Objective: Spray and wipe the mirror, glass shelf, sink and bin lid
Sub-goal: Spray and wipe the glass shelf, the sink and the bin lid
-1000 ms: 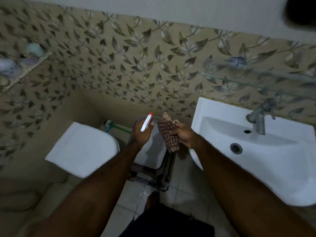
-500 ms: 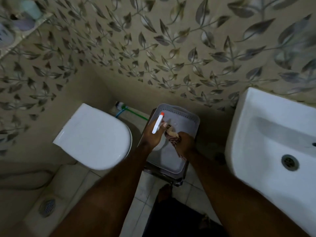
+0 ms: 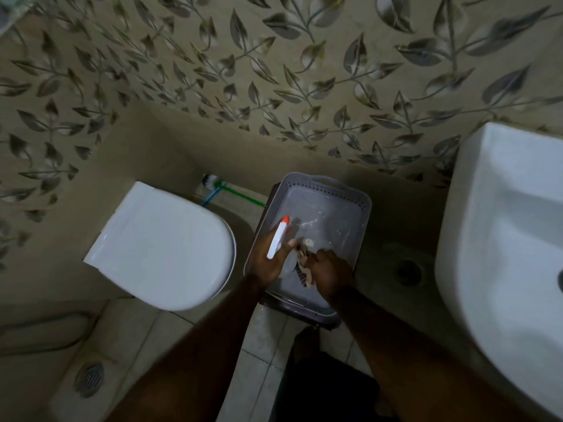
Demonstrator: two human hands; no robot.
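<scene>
The grey bin lid (image 3: 329, 208) with a perforated rim lies below me on the floor bin, between toilet and sink. My left hand (image 3: 268, 257) holds a white spray bottle (image 3: 277, 240) with an orange nozzle, which points away over the lid. My right hand (image 3: 330, 274) presses a checked cloth (image 3: 304, 271) onto the near part of the lid. White smears show on the lid's middle. The white sink (image 3: 502, 239) is at the right edge. Mirror and glass shelf are out of view.
A white toilet with its lid shut (image 3: 164, 248) stands left of the bin. A toilet brush with a green handle (image 3: 234, 194) lies behind it by the wall. A floor drain (image 3: 90, 379) sits at the lower left; another drain (image 3: 408, 271) lies under the sink.
My view has dropped from the sink and tap down to the bin. Both hands have gone down onto the bin lid, and the cloth now rests on it.
</scene>
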